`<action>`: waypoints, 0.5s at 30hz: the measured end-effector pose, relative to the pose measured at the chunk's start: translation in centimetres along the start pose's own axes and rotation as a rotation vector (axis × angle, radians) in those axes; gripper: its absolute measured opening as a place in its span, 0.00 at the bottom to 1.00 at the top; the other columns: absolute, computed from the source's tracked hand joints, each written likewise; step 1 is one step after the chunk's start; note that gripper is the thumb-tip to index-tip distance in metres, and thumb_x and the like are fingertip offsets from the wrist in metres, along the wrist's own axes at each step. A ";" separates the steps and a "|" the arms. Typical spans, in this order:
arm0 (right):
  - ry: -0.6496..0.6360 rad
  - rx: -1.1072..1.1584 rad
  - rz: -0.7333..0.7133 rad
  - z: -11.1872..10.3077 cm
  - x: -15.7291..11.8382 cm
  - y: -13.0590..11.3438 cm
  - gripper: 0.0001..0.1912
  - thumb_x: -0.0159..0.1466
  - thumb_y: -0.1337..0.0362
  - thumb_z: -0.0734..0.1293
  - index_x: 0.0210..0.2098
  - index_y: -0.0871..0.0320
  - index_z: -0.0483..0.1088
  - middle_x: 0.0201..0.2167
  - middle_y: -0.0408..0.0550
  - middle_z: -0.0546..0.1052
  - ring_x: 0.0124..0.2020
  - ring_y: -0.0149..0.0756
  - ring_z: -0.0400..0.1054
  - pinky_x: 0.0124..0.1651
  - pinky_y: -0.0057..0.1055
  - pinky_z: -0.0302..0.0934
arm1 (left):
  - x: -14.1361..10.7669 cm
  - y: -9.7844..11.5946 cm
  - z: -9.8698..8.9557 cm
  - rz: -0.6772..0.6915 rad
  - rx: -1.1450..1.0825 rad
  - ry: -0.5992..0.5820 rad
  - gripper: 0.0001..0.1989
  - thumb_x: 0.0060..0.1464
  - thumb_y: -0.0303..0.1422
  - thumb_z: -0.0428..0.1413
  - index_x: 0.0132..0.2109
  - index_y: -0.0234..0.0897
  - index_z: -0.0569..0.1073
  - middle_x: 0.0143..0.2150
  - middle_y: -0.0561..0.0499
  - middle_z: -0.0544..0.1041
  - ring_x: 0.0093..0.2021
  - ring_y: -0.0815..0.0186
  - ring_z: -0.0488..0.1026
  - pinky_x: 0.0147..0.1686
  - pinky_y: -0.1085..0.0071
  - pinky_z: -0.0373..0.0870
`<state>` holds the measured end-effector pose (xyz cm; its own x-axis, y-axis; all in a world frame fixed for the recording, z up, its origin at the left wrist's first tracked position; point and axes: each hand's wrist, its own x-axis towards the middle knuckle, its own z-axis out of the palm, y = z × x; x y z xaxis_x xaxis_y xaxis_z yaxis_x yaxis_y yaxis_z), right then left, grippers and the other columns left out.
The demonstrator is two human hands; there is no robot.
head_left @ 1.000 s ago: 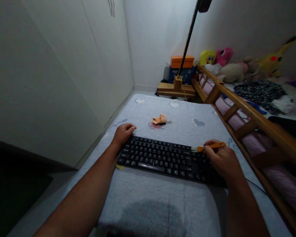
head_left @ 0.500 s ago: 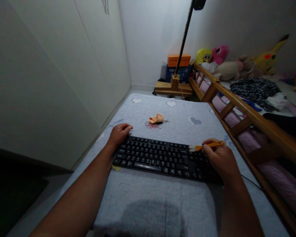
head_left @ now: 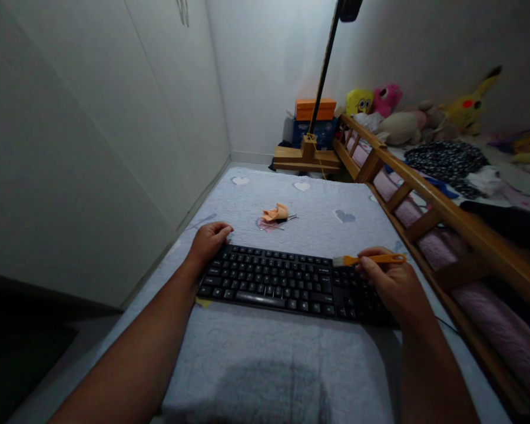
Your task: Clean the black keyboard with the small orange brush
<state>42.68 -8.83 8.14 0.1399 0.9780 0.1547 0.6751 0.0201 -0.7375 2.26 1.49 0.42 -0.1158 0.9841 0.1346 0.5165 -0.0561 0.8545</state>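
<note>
A black computer keyboard lies flat across the bed, long side facing me. At its far left corner is my left hand, fingers curled closed against the edge; the exact grip is partly hidden. Over the number pad, my right hand pinches a small brush with an orange-yellow handle. The pale bristles point left and touch or hover just over the keys near the top right; I cannot tell which. Part of the keyboard's right end is hidden under my right hand.
Beyond the keyboard lie an orange cloth and thin metal tools. A wooden bed rail runs along the right, a white wardrobe along the left. The keyboard cable trails right. A wooden stand is at the back.
The brush has tilted nearer to level, its bristles shifting slightly over the keys. My left hand stays at the keyboard's corner. The whole view has shifted a little.
</note>
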 end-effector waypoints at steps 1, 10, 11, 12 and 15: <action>-0.005 0.001 -0.001 0.3 0.0 0.1 0.18 0.61 0.48 0.61 0.36 0.55 0.73 0.26 0.46 0.79 0.28 0.42 0.74 0.34 0.34 0.64 | 0.0 0.0 0.0 0.001 0.002 -0.003 0.16 0.50 0.45 0.57 0.31 0.37 0.79 0.22 0.53 0.74 0.26 0.62 0.70 0.31 0.66 0.68; 0.282 -0.292 0.063 -0.2 0.0 3.2 0.14 0.58 0.53 0.60 0.28 0.54 0.72 0.24 0.48 0.76 0.29 0.45 0.72 0.38 0.38 0.60 | -0.1 0.1 0.0 -0.006 -0.006 0.000 0.16 0.50 0.46 0.57 0.32 0.37 0.79 0.22 0.54 0.73 0.26 0.62 0.70 0.31 0.66 0.67; 0.307 -0.281 0.065 -0.4 -0.1 3.4 0.13 0.58 0.53 0.61 0.28 0.54 0.72 0.24 0.48 0.77 0.29 0.44 0.72 0.38 0.38 0.61 | -0.1 0.1 0.0 -0.009 -0.006 -0.001 0.16 0.50 0.45 0.57 0.32 0.37 0.79 0.22 0.54 0.73 0.26 0.62 0.70 0.31 0.66 0.67; 0.312 -0.242 0.067 -0.5 -0.2 3.6 0.13 0.59 0.53 0.61 0.29 0.54 0.72 0.25 0.48 0.77 0.29 0.44 0.72 0.38 0.38 0.61 | -0.1 0.2 0.0 -0.013 -0.006 0.000 0.16 0.50 0.45 0.57 0.32 0.37 0.79 0.22 0.54 0.73 0.26 0.62 0.69 0.31 0.66 0.67; 0.195 -0.010 0.078 -0.2 -0.5 3.4 0.14 0.62 0.51 0.63 0.35 0.55 0.73 0.26 0.46 0.78 0.29 0.42 0.72 0.35 0.35 0.62 | -0.3 0.5 0.0 -0.015 -0.004 0.006 0.16 0.49 0.45 0.57 0.32 0.37 0.79 0.22 0.54 0.73 0.26 0.62 0.69 0.32 0.66 0.67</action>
<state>45.05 -9.33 5.74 0.3287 0.9179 0.2223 0.6638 -0.0571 -0.7458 2.51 1.21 0.78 -0.1282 0.9839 0.1249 0.5111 -0.0424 0.8585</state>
